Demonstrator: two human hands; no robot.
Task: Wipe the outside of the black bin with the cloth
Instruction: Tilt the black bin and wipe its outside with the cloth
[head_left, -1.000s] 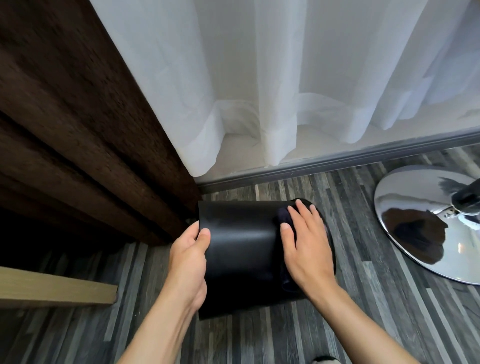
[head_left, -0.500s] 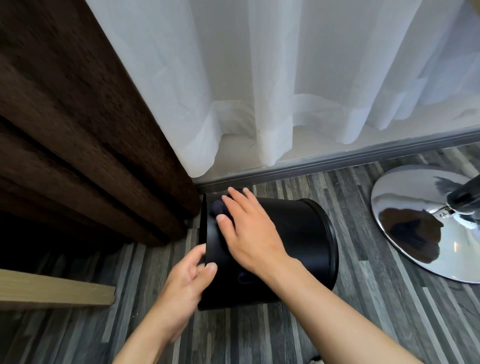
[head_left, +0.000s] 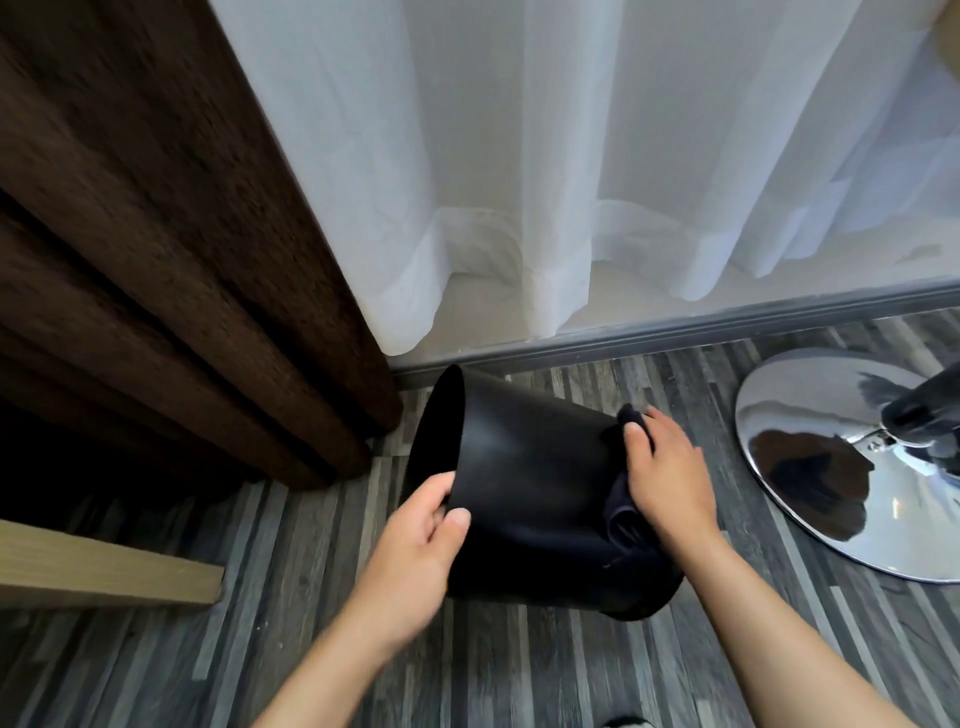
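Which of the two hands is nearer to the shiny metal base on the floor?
Right. The right hand presses the cloth on the black bin at its end facing the chrome base. The left hand grips the bin's far rim.

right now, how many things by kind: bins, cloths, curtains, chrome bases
black bin: 1
cloth: 1
curtains: 2, brown curtain and white sheer curtain
chrome base: 1
total: 5
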